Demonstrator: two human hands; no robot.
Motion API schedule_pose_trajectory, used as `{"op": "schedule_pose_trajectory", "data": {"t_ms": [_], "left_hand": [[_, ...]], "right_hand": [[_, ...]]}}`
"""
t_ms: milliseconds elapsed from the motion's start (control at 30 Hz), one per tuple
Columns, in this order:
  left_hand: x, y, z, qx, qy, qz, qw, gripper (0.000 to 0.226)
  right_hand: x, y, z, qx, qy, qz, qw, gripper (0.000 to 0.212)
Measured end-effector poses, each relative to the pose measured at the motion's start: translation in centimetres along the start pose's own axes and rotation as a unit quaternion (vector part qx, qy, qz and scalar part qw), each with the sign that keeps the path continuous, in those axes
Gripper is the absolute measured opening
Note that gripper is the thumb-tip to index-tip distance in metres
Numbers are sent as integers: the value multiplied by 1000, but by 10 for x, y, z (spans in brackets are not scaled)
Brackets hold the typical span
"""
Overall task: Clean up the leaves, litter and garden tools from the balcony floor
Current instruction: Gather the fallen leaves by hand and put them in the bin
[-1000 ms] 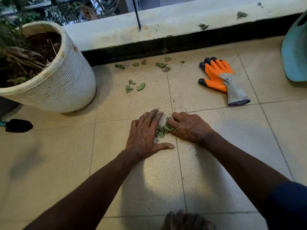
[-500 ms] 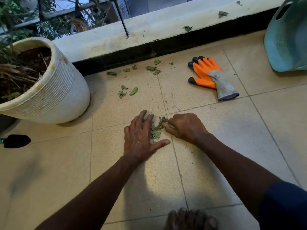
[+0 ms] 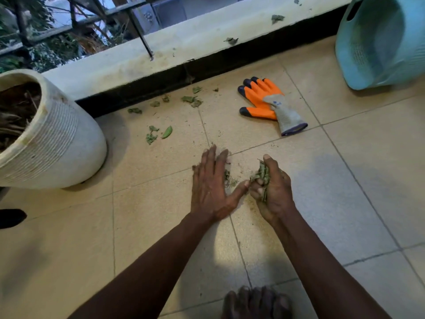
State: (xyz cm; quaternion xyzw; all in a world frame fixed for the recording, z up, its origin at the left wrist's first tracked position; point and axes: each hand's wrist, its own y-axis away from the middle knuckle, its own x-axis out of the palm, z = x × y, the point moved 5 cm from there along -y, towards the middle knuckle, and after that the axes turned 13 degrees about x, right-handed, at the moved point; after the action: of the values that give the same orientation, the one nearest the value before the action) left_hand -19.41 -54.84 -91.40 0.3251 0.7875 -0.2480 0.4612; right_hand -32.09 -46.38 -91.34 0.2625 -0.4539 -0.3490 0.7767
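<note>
Moved: right hand [image 3: 273, 194] has turned on its side and closed round the bunch of leaves [image 3: 262, 173] that lay heaped between both hands a second ago.
Pot [image 3: 57, 146]: white, ribbed, far left on the floor [image 3: 69, 249].
Loose leaves [image 3: 158, 134]: scattered on the tiles between pot and glove.
Left hand [image 3: 211, 187]: flat on the floor, fingers straight, thumb touching the right hand.
Right hand: fingers curled, gripping the bunch of leaves.
Glove [image 3: 266, 100]: orange and grey, lying flat beyond the hands.
Basket [image 3: 377, 47]: blue, top right.
</note>
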Motion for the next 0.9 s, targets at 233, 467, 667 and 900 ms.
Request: {"op": "schedule_pose_trajectory", "data": {"t_ms": [233, 467, 667, 900], "left_hand": [[-2, 2, 12, 49, -123, -17, 991, 46], [-8, -14, 10, 175, -142, -22, 974, 25], [-14, -40, 4, 167, -148, 44, 974, 20], [-42, -48, 0, -161, 337, -134, 918, 39]], "right_hand": [[-14, 7, -7, 86, -75, 45, 992, 33], [-1, 20, -20, 162, -145, 97, 971, 30], [7, 27, -15, 176, -204, 118, 956, 25], [10, 29, -5, 157, -192, 124, 961, 24]]}}
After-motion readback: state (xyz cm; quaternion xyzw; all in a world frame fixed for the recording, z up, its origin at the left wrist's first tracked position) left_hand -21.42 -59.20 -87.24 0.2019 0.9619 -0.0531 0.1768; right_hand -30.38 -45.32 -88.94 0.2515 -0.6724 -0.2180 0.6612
